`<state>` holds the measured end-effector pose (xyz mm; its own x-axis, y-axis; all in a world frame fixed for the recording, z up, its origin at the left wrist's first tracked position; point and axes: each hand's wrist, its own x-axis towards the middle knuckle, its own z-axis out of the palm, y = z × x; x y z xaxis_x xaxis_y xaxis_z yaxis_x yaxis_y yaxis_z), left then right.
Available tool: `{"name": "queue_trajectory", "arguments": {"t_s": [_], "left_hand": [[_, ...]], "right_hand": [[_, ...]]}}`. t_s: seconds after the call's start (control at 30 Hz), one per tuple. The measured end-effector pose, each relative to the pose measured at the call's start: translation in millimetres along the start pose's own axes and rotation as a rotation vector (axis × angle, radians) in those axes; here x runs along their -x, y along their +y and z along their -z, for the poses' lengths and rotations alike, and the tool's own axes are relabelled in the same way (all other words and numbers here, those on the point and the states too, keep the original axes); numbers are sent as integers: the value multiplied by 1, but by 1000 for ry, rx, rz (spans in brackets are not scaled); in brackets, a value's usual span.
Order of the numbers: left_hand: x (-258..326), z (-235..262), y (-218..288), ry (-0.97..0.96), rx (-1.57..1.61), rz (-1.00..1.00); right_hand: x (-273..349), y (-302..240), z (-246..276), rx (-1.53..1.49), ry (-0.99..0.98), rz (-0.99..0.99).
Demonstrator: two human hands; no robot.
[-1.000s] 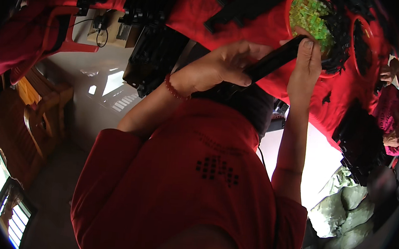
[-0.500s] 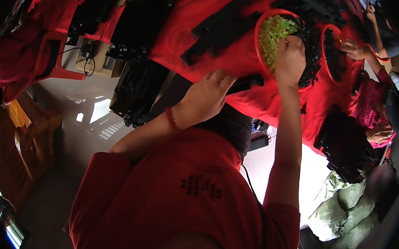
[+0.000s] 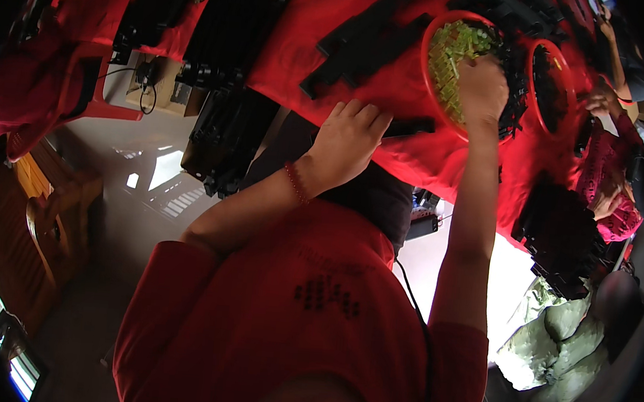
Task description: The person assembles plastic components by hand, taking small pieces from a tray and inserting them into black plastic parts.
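Observation:
My left hand point(image 3: 348, 141), with a red bead bracelet on its wrist, is closed on the near end of a black plastic bar point(image 3: 412, 127) at the table's front edge. The bar points right, toward a round red-rimmed basket point(image 3: 427, 52). Small yellow-green plastic pieces point(image 3: 446, 66) fill the basket's left side, and small black pieces point(image 3: 513, 103) lie at its right. Over the basket my right hand point(image 3: 483, 91) reaches down with curled fingers among the pieces. Its fingertips are hidden, so what they pinch cannot be made out.
Long black bars point(image 3: 357, 49) lie on the red tablecloth point(image 3: 295, 55). Stacks of black parts point(image 3: 233, 31) stand to the left. A second red-rimmed basket point(image 3: 531, 85) holds black pieces, with a co-worker's hand point(image 3: 601, 100) beside it. Pale sacks point(image 3: 553, 340) sit on the floor at right.
My right hand has gone from pinching at the top of the pieces to reaching lower, more curled, in the basket. The co-worker's hand has drawn back from the second basket. The view has shifted slightly.

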<state>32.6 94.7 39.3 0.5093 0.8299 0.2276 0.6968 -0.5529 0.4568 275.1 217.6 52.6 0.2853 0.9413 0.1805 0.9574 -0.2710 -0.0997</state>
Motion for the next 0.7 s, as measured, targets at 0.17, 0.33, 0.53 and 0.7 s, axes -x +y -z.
{"name": "queue_trajectory", "arguments": {"t_s": [0.17, 0.33, 0.53, 0.7], "left_hand": [[13, 11, -4, -60, -44, -6], [32, 12, -16, 24, -22, -88], [37, 9, -20, 42, -34, -98], [35, 8, -19, 8, 24, -65]], "right_hand": [[45, -2, 40, -666, -28, -40], [113, -11, 65, -1225, -366, -31], [159, -21, 35, -1215, -287, -13], [169, -28, 19, -1053, -185, 89]]}}
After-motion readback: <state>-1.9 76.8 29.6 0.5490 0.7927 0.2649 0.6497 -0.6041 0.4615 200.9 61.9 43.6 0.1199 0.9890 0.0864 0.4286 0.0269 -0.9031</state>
